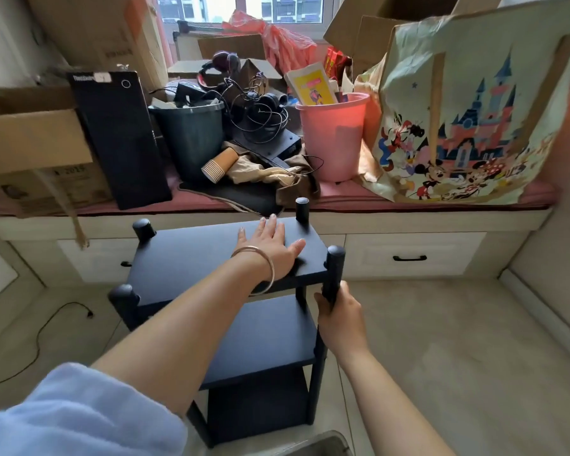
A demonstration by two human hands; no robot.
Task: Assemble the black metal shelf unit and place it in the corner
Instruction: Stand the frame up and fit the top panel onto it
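Black shelf unit [231,291] stands upright on the tiled floor [441,350], its far edge near the window bench [408,205] and drawer fronts; bare floor lies to its right. 3 boards visible, 4 post tops sticking up. Left hand [272,250] reaches across, flat with fingers spread, palm pressing on the top board. Right hand [338,315] clenched around the near-right post [333,274] just below the top board.
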